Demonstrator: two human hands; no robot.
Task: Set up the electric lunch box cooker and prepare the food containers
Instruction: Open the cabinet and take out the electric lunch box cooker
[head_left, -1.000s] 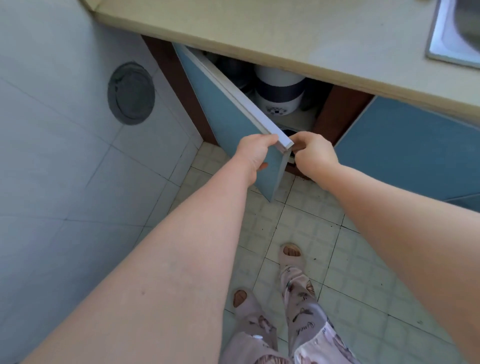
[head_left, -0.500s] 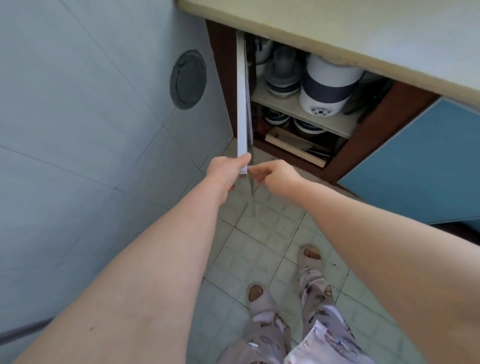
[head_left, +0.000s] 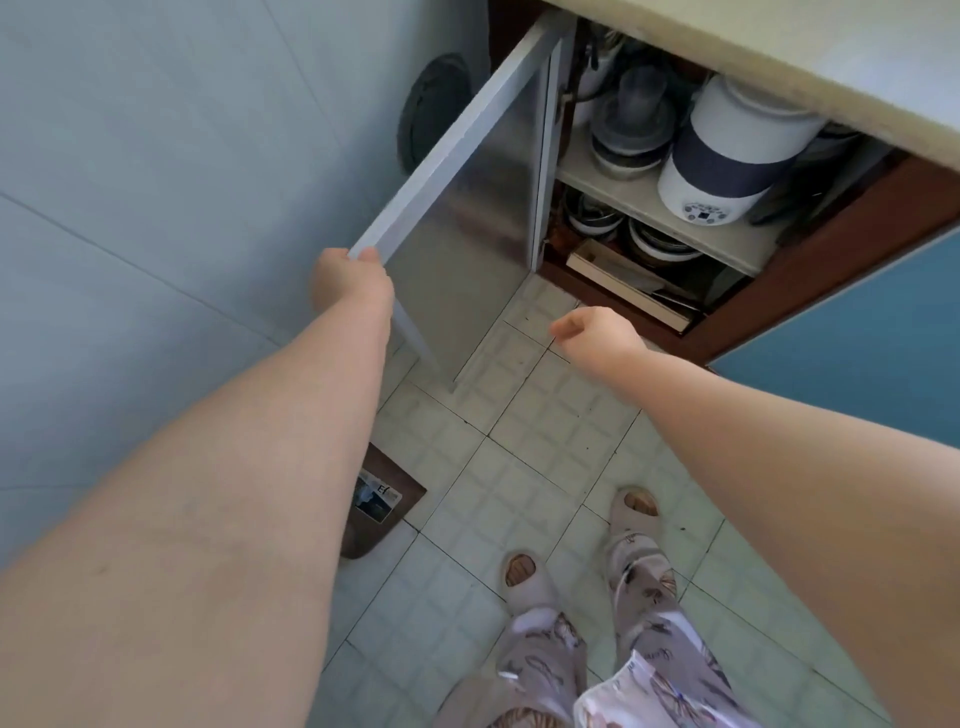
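The tiled floor (head_left: 519, 467) fills the lower view, with the person's slippered feet below both hands. Above the right hand, the pale table (head_left: 810, 57) edge overhangs an open cabinet. The cabinet door (head_left: 467, 218) stands swung wide, its inner face showing, running up and away from the left hand's grip. A closed blue door (head_left: 857, 353) lies to the right of the right hand. Inside, on the upper shelf (head_left: 649, 202), up and to the right of both hands, sits the electric lunch box cooker (head_left: 727, 150), white with a dark band and a small control panel low on its front. Just left of it stand stacked bowls and lids (head_left: 631, 124); more bowls sit on the level below.

The left hand (head_left: 350, 278) has its grip pinched on the door's lower free corner, thumb on the edge. The right hand (head_left: 597, 332) hangs free in front of the cabinet's bottom, its grip loosely curled and holding nothing, well apart from the cooker.
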